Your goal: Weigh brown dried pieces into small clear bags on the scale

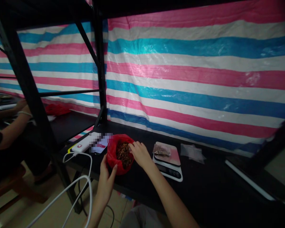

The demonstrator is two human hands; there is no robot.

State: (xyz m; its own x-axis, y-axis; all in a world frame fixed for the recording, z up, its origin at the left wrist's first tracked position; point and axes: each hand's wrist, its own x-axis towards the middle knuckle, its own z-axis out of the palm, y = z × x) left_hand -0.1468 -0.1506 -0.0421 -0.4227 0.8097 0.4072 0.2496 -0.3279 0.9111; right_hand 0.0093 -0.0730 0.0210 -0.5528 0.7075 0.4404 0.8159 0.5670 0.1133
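A red plastic bag stands on the black shelf with its mouth open, full of small brown dried pieces. My left hand grips the bag at its lower left side, thumb at the front rim. At the right rim is my right hand, its fingers curled together over the opening; what they hold, if anything, is hidden. Just right of that hand lies a white digital scale. On its plate rests a small clear packet with brown contents.
Clear empty bags lie right of the scale. Left of the red bag are a white power strip, a phone and white cables. Black shelf posts and a striped sheet bound the space. Another person's arm is at far left.
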